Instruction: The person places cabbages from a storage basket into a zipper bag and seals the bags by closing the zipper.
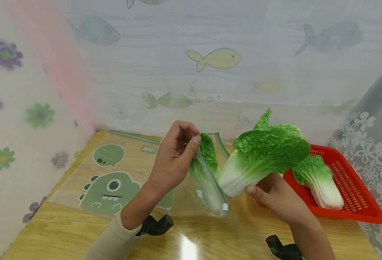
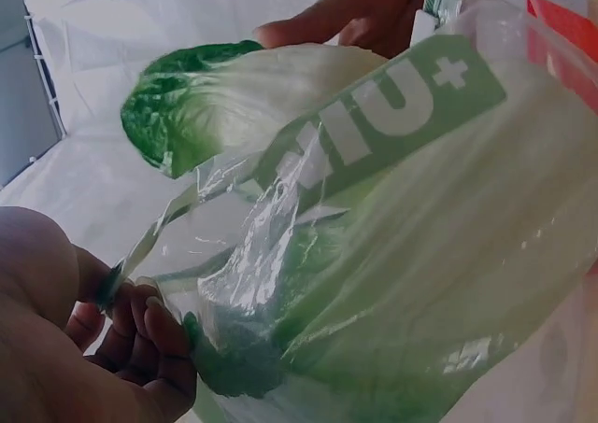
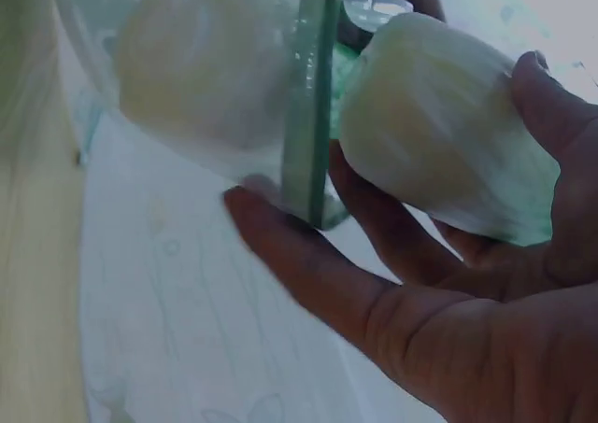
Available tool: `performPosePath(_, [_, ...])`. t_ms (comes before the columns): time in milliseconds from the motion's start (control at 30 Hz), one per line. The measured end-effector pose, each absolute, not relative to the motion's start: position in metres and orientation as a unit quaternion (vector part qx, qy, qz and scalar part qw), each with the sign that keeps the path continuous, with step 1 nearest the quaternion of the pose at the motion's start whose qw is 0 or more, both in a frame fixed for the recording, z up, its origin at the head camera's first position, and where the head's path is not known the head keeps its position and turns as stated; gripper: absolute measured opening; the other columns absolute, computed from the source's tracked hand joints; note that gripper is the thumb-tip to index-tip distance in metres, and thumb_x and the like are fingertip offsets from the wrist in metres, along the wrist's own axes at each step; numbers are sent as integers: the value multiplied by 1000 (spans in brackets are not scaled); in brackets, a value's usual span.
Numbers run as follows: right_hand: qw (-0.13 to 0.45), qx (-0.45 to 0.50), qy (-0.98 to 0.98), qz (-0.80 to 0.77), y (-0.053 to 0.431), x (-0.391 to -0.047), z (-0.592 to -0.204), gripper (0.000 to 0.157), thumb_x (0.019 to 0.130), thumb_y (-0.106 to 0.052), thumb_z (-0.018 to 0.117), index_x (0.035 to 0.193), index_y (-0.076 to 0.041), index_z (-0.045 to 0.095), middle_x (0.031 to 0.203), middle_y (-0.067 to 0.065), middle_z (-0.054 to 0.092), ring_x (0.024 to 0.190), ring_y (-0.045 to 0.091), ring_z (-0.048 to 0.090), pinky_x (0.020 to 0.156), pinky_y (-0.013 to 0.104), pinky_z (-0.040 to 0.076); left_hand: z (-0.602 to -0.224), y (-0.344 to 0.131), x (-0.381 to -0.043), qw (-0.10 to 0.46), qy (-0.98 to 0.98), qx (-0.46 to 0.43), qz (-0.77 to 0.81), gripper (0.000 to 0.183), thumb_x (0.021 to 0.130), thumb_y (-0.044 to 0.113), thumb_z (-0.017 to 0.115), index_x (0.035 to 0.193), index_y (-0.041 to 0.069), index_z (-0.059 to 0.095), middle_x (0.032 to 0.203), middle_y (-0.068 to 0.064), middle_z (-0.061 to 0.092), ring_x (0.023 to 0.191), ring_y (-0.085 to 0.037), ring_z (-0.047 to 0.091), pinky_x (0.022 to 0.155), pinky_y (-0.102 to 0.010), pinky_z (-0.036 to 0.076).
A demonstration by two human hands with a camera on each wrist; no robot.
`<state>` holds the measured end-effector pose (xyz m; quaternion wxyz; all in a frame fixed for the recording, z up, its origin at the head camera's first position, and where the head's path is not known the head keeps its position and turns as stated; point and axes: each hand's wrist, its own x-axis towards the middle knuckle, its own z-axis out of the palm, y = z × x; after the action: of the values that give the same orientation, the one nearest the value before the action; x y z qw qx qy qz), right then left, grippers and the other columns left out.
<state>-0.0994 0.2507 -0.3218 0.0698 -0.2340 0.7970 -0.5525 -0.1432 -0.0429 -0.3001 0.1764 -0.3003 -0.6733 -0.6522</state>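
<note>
My left hand [image 1: 172,159] pinches the rim of a clear zip bag [image 2: 486,283] between thumb and fingers. One napa cabbage [image 1: 207,150] is inside this bag, seen through the plastic in the left wrist view. A second napa cabbage [image 1: 265,151] is tilted at the bag's open mouth, its white base toward the bag and its leaves up to the right. My right hand [image 1: 273,196] grips it from below, thumb on the near side. In the right wrist view, the index finger [image 3: 299,260] touches the bag's green zip edge [image 3: 313,115].
Another zip bag [image 1: 112,191] printed with a green dinosaur lies flat on the wooden table [image 1: 158,245] at left. A red basket [image 1: 369,202] on the right holds a napa cabbage [image 1: 322,184]. Behind hangs a fish-print curtain [image 1: 164,65].
</note>
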Motion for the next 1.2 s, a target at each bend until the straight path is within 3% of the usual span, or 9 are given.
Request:
performPosePath(67, [60,-242,793,-555,246,-100,-324,13,108,-13,62,112,-1,64,54,9,22,42,8,20,37,28,26,-300,-43,-143,181,-675,-296,-651,13,110,4,55,122,2,54,95,-9,52,77,-22,48,66,-30,42])
performPosePath(167, [2,-227,788,-573,236,-98,-326,13,104,-6,65,117,-3,66,59,1,46,48,6,44,45,24,42,-300,-43,-143,189,-692,-285,-636,23,105,3,62,127,4,53,98,-9,52,81,-23,49,68,-31,44])
performPosePath(267, [-65,-213,765,-605,224,-94,-329,36,99,6,66,134,-2,62,98,-1,72,88,7,71,77,23,58,-300,-42,-142,183,-720,-267,-614,40,99,1,69,134,7,49,102,-8,52,86,-24,51,70,-33,45])
performPosePath(367, [-115,-220,729,-637,214,-92,-332,48,93,17,69,138,3,59,129,5,70,123,17,68,101,28,55,-301,-41,-139,161,-749,-240,-596,55,95,-1,69,142,9,42,107,-7,51,89,-23,51,69,-33,43])
performPosePath(633, [-190,-226,676,-675,201,-94,-335,59,86,26,69,139,5,55,128,7,68,123,20,69,104,31,55,-302,-40,-140,87,-823,-175,-533,58,99,9,69,149,8,40,90,-5,56,66,-20,54,63,-34,49])
performPosePath(767, [-224,-201,664,-685,199,-96,-336,52,88,24,68,135,3,60,125,10,69,115,19,72,97,27,57,-304,-40,-139,10,-864,-181,-470,83,100,23,76,162,13,22,88,-4,58,54,-17,56,58,-35,50])
performPosePath(867, [-260,-216,632,-697,199,-101,-338,50,89,22,65,136,5,58,124,15,66,113,23,70,96,27,57,-306,-38,-139,-33,-861,-194,-468,97,97,18,80,166,13,12,101,-8,63,58,-15,63,61,-34,54])
performPosePath(1033, [-309,-233,583,-714,201,-107,-338,50,93,14,67,140,7,51,127,21,61,119,32,62,105,34,51,-310,-35,-147,-21,-783,-176,-597,75,94,1,74,156,6,32,118,-11,56,77,-15,63,70,-30,53])
performPosePath(1200, [-318,-216,561,-733,199,-105,-336,48,99,-3,72,140,6,50,127,22,60,118,32,60,104,34,51,-313,-34,-155,-13,-712,-142,-688,53,101,9,71,146,5,42,112,-13,57,75,-20,64,71,-32,55])
